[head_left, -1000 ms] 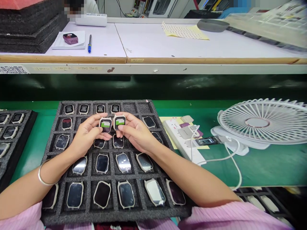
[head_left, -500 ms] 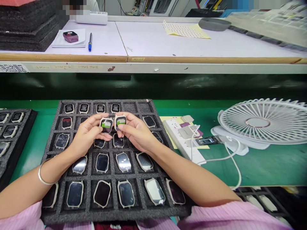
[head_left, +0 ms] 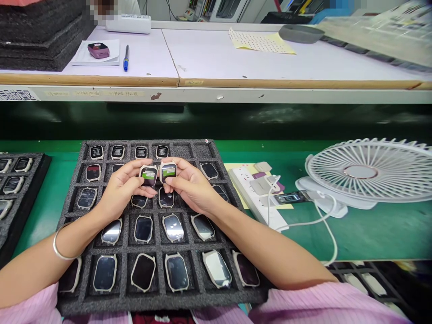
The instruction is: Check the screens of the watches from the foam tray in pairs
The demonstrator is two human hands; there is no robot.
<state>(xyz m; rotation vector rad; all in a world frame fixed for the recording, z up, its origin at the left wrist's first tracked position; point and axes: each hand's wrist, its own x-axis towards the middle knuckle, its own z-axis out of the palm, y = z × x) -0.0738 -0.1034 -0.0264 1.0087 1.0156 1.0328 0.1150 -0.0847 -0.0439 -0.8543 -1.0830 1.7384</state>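
Observation:
My left hand (head_left: 126, 184) grips a smartwatch case (head_left: 149, 176) between thumb and fingers, its lit screen showing green and white. Close beside it, my right hand (head_left: 189, 182) pinches a second smartwatch case (head_left: 168, 171) with a similar lit screen, the thumb at its lower edge. Both are held over a dark foam tray (head_left: 162, 303) divided into square compartments. Several strapless watch cases lie in the tray, such as a dark-screened one (head_left: 143, 228) below my hands. White text shows on the screens along the far row, including one watch (head_left: 118, 152). My forearms hide some compartments.
Another foam tray (head_left: 25, 211) of watches lies left. Right are a white power strip (head_left: 258, 198) with chargers and cables, and a white fan (head_left: 364, 173). A raised shelf (head_left: 209, 58) spans the back, holding a pen (head_left: 126, 58), a purple device (head_left: 98, 50) and stacked foam (head_left: 33, 42).
Both hands keep hold of the two watch cases in nearly the same pose. The whole view has shifted very slightly.

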